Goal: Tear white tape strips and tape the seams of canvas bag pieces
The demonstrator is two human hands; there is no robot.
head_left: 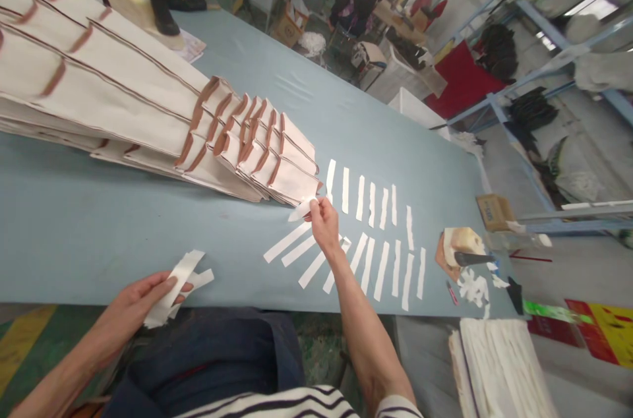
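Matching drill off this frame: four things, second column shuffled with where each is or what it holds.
1. left hand
2. right hand
3. cream foam block
4. fanned stack of cream sheets with brown bands

A. by the blue-grey table's right end
B. pinches a single white strip at the fan's tip
C. spread over the table's far left
D. grips a bundle of white paper strips at the near edge

Pairs: 1-D, 2-B, 3-A, 4-C

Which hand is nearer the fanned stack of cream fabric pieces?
Right. The right hand pinches a white strip at the tip of the stack; the left hand holds strips by the table edge, apart.
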